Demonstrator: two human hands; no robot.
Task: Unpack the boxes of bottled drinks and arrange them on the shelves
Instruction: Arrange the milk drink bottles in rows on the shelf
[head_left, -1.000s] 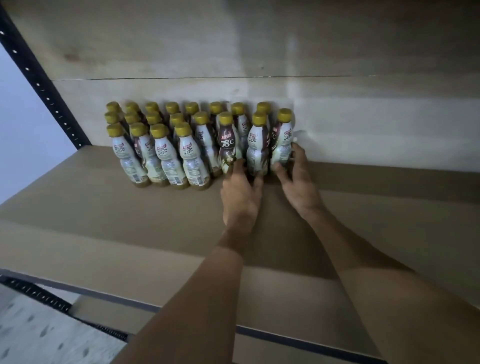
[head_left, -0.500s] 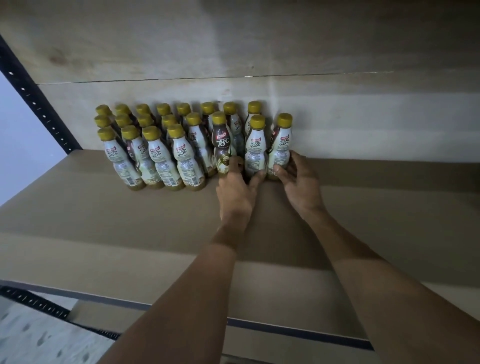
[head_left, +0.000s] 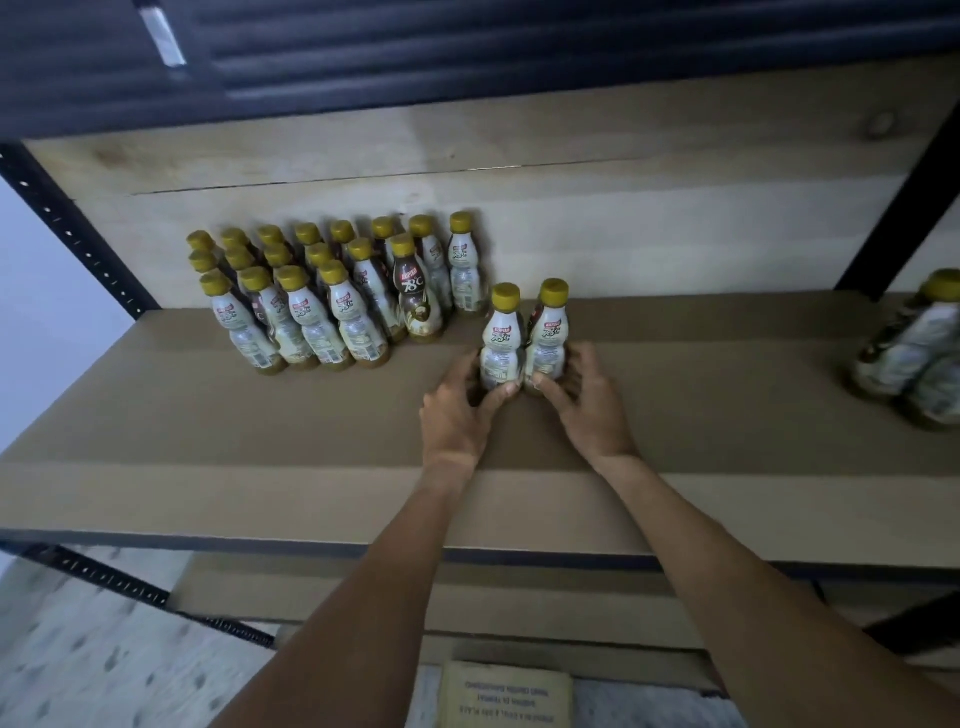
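**Holding Two Bottles Beside the Big Group**

The left hand (head_left: 457, 415) was curled round the left bottle (head_left: 500, 338). The right hand (head_left: 587, 410) was curled round the right bottle (head_left: 548, 335). Both bottles stood straight up on the shelf (head_left: 260, 441), touching each other. The big group of bottles (head_left: 322, 301) stood to the left and farther back, a little apart. The left hand was nearer to it. I think the pair needed to slide left and back to join the rows.

Brown shelf (head_left: 260, 441) — upright yellow-capped bottles (head_left: 311, 306) on it
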